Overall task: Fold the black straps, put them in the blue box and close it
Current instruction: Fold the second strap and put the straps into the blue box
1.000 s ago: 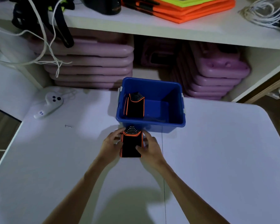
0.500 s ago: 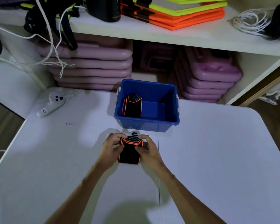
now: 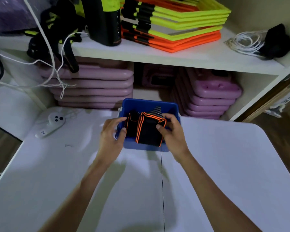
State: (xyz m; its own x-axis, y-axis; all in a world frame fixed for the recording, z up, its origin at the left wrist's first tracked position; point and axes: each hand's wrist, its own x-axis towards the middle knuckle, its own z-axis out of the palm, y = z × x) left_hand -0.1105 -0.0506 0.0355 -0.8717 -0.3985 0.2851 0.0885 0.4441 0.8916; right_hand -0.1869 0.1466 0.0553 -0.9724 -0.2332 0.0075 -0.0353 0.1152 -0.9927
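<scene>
Far left on the white tabletop point(image 3: 40, 164): a white plastic handheld controller with dark buttons point(image 3: 51, 123) is laid flat, well apart from the box. A small dark screw-like item point(image 3: 67, 145) is seen nearer the hands; too small to identify.

Left hand point(image 3: 111, 136): held at the left wall of the open blue plastic box point(image 3: 149, 103), fingers curled loosely, thumb near the rim. No strap is gripped by it; contact with the box wall cannot be confirmed.

Inside the box, left side: a folded black strap with thin orange edging point(image 3: 131, 126) is stood upright.

Just right of it: a second folded black strap with orange stripes and a grey-striped end point(image 3: 148, 131) is held over the box opening, lower edge hanging in front of the near wall.

Right hand point(image 3: 172, 131): closed on that second strap, thumb on the front face, fingers behind the top right corner.

Box is open; it is placed at the table's far edge, against the white shelf unit point(image 3: 174, 59).
</scene>
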